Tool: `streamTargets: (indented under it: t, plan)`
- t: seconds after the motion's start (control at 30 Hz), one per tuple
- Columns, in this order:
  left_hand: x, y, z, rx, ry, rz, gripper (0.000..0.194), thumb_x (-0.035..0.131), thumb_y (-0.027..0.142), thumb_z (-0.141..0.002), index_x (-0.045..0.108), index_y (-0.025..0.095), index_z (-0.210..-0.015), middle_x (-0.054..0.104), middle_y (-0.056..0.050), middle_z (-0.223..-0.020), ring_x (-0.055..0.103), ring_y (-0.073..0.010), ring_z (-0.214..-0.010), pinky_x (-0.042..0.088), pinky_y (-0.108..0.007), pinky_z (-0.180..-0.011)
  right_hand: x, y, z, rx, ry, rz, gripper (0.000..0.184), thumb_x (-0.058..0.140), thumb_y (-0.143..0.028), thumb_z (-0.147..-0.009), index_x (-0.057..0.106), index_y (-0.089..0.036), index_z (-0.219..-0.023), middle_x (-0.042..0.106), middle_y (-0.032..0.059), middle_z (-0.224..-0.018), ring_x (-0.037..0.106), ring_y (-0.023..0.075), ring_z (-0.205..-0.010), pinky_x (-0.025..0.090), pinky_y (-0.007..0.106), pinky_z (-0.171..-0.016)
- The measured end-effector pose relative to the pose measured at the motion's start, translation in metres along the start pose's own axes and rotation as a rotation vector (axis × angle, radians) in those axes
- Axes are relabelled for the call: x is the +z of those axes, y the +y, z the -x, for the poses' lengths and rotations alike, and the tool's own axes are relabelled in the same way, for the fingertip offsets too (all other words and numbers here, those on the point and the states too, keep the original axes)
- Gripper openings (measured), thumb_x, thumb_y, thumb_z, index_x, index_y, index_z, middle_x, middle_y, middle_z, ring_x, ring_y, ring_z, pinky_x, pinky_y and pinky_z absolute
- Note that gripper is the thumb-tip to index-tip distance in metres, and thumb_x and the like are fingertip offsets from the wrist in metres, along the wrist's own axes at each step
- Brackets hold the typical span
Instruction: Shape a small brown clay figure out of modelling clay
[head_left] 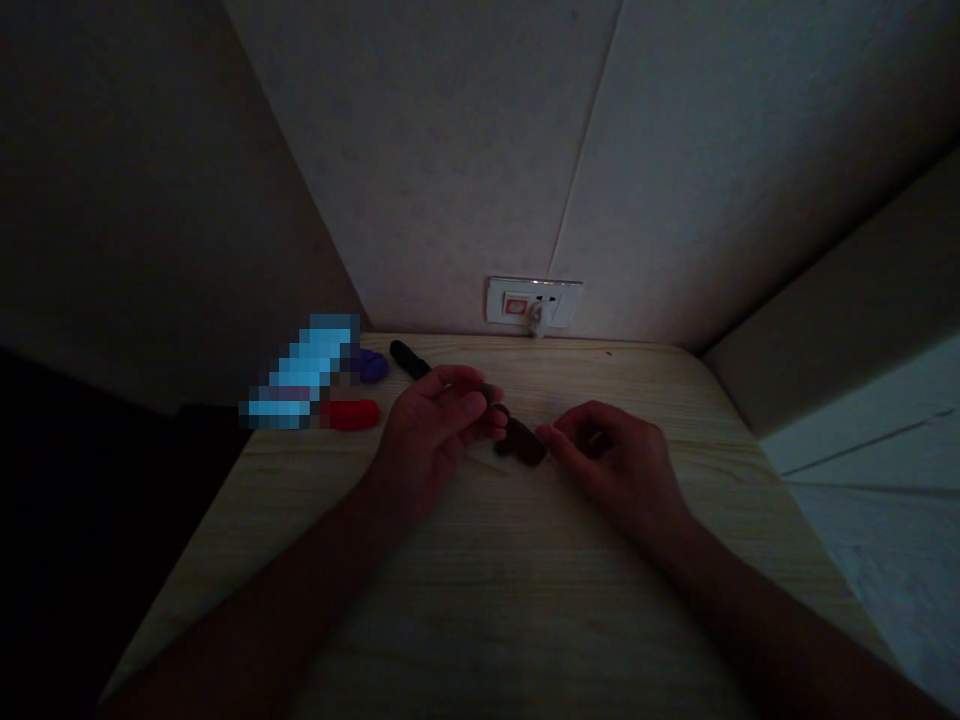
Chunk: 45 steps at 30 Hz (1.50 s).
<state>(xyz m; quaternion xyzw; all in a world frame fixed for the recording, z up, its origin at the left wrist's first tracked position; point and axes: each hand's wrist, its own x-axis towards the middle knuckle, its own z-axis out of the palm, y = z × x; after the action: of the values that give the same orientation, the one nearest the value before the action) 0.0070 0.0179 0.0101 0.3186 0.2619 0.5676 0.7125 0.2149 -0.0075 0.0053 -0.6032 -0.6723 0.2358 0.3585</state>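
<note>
My left hand (435, 430) is closed in a pinch, thumb against fingers, on a small dark object (487, 392) whose kind the dim light hides. Just below its fingertips is a dark brown, rounded piece (526, 443), perhaps joined to it by a small ring. My right hand (611, 445) has its fingers curled, thumb and forefinger meeting beside the far end of that brown piece. Whether they grip it or something thin cannot be made out. Both hands are over the wooden tabletop (510, 600).
Left of my hands lie a red object (351, 414), a purple object (370, 365) and a black, stick-like object (409, 358). A lit, blurred-out screen (304, 375) is at the table's left edge. Behind, the wall (435, 200) carries a socket (534, 303) with a plug (536, 318).
</note>
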Motion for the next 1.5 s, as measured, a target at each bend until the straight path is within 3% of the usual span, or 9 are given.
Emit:
streamTargets:
  t: [0.23, 0.33, 0.47, 0.57, 0.7, 0.83, 0.97, 1.2, 1.5]
  plan:
    - [-0.003, 0.000, -0.004, 0.054, 0.083, -0.022, 0.025, 0.089, 0.014, -0.065, 0.079, 0.017, -0.088, 0.077, 0.000, -0.082, 0.071, -0.0110, -0.069, 0.061, -0.022, -0.066, 0.009, -0.001, 0.002, -0.119, -0.129, 0.178, 0.029, 0.073, -0.046, -0.091, 0.082, -0.019, -0.098, 0.073, 0.0077, -0.086, 0.067, 0.0213, -0.074, 0.049, 0.034, -0.067]
    - [-0.003, 0.001, -0.005, 0.067, 0.115, -0.019, 0.026, 0.090, 0.012, -0.063, 0.080, 0.017, -0.086, 0.077, 0.001, -0.082, 0.072, -0.0110, -0.069, 0.063, -0.023, -0.069, 0.010, -0.001, 0.002, -0.112, -0.144, 0.102, 0.021, 0.073, -0.040, -0.091, 0.081, -0.021, -0.093, 0.073, 0.0056, -0.082, 0.066, 0.0200, -0.071, 0.049, 0.032, -0.065]
    - [-0.006, 0.005, -0.009, 0.109, 0.186, 0.001, 0.019, 0.087, 0.014, -0.066, 0.081, 0.015, -0.084, 0.080, -0.003, -0.086, 0.075, -0.0143, -0.078, 0.064, -0.026, -0.078, 0.008, 0.002, 0.003, 0.022, -0.079, -0.101, 0.019, 0.074, -0.040, -0.089, 0.072, -0.021, -0.095, 0.076, 0.0048, -0.085, 0.068, 0.0208, -0.072, 0.051, 0.032, -0.065]
    - [-0.007, 0.005, -0.010, 0.132, 0.222, -0.021, 0.014, 0.084, 0.012, -0.068, 0.081, 0.016, -0.081, 0.081, -0.004, -0.088, 0.076, -0.0163, -0.085, 0.063, -0.029, -0.086, 0.010, 0.006, 0.003, 0.108, -0.017, -0.347, 0.026, 0.076, -0.042, -0.087, 0.061, -0.023, -0.097, 0.076, 0.0056, -0.091, 0.070, 0.0214, -0.077, 0.053, 0.032, -0.066]
    - [-0.005, -0.004, -0.007, 0.105, 0.214, -0.116, 0.014, 0.087, 0.015, -0.068, 0.080, 0.017, -0.081, 0.080, -0.002, -0.086, 0.077, -0.0156, -0.080, 0.063, -0.029, -0.082, 0.014, 0.008, 0.001, 0.169, 0.047, -0.556, 0.038, 0.083, -0.044, -0.080, 0.054, -0.025, -0.097, 0.071, 0.0021, -0.087, 0.067, 0.0173, -0.066, 0.052, 0.029, -0.058]
    - [0.000, -0.014, 0.001, 0.066, 0.155, -0.284, 0.015, 0.089, 0.022, -0.073, 0.080, 0.019, -0.085, 0.080, -0.001, -0.084, 0.077, -0.0142, -0.072, 0.062, -0.025, -0.073, 0.015, 0.004, 0.002, 0.138, 0.124, -0.574, 0.042, 0.090, -0.038, -0.072, 0.057, -0.026, -0.095, 0.067, -0.0012, -0.091, 0.065, 0.0134, -0.062, 0.049, 0.025, -0.052]
    - [0.003, -0.022, 0.007, 0.031, 0.112, -0.368, 0.016, 0.089, 0.022, -0.072, 0.080, 0.020, -0.086, 0.081, -0.002, -0.086, 0.078, -0.0166, -0.077, 0.062, -0.027, -0.076, 0.018, -0.001, 0.006, 0.077, 0.144, -0.560, 0.040, 0.091, -0.033, -0.071, 0.059, -0.027, -0.096, 0.068, -0.0030, -0.083, 0.065, 0.0140, -0.063, 0.052, 0.026, -0.055]
    - [-0.001, -0.025, 0.006, 0.063, 0.108, -0.345, 0.017, 0.088, 0.022, -0.073, 0.079, 0.020, -0.087, 0.082, -0.004, -0.089, 0.078, -0.0200, -0.084, 0.062, -0.033, -0.083, 0.022, -0.008, 0.014, 0.031, 0.039, -0.664, 0.016, 0.073, -0.035, -0.092, 0.065, -0.028, -0.104, 0.075, 0.0014, -0.090, 0.075, 0.0188, -0.081, 0.060, 0.030, -0.069]
    - [-0.001, -0.026, 0.004, 0.105, 0.176, -0.338, 0.018, 0.090, 0.022, -0.071, 0.080, 0.022, -0.086, 0.081, -0.001, -0.089, 0.076, -0.0160, -0.086, 0.059, -0.029, -0.086, 0.024, -0.010, 0.009, 0.167, 0.110, -0.875, 0.034, 0.089, -0.027, -0.076, 0.063, -0.027, -0.098, 0.075, -0.0013, -0.100, 0.074, 0.0136, -0.084, 0.060, 0.027, -0.077]
